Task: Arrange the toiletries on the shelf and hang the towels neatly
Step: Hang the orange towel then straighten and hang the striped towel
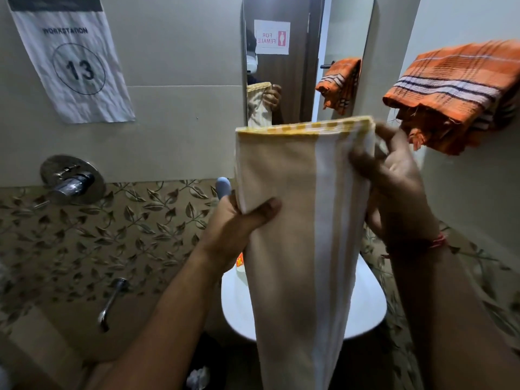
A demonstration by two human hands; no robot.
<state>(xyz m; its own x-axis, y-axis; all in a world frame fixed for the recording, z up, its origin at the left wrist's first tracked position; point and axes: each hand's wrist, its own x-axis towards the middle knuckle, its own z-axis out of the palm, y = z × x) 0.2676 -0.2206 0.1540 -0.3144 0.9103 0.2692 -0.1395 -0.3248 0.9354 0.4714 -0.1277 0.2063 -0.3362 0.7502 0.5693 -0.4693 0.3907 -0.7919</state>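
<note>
Both forearms filled the bottom of the shot, reaching up into a cramped bathroom corner. Far left on the beige wall tile was a crinkled paper sign with a circled 13, and below it a chrome mixer valve sat right at the top edge of a leaf-pattern tile band, with a chrome spout lower down on that same band. Left hand was gripping the left edge of the cream towel, thumb across the front. That towel was folded into a long strip with a yellow checked border on top, held up in the air and hanging down in front of a white sink. Something with a pale blue cap peeked out just behind the left hand. Behind the towel was a narrow mirror. Right hand pinched the towel's upper right corner. Far right, a folded orange plaid towel hung against the white wall.
</note>
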